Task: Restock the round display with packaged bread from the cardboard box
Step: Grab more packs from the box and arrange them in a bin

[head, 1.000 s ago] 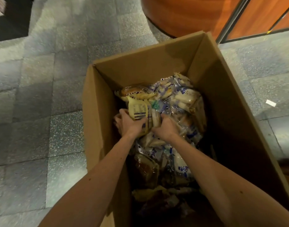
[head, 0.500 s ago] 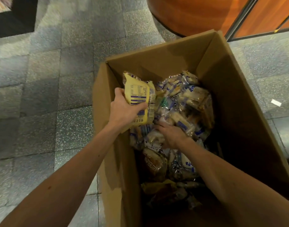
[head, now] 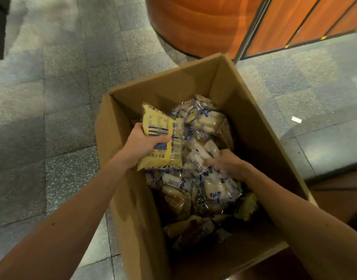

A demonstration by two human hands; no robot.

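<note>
One cardboard box (head: 254, 126) stood open on the grey tiled floor (head: 52, 98), just near of the round display (head: 193, 23), of which only the curved orange-wood base showed at the far edge. Two bare hands reached into it. The left hand (head: 140, 147) gripped one yellow packet (head: 160, 136), thumb across its printed face, holding it over the pile by the box's left wall. The right hand (head: 228, 164) lay with curled fingers among the clear blue-printed bread packets (head: 211, 122); whether it had hold of one could not be told. Those packets were too heaped to count; one brown-wrapped loaf (head: 173, 201) lay near of them. One white scrap (head: 296, 119) lay on the floor to the right. A second earlier both hands had clutched the yellow packet low in the pile; since then the left alone had raised it, and the right had shifted rightward.
</note>
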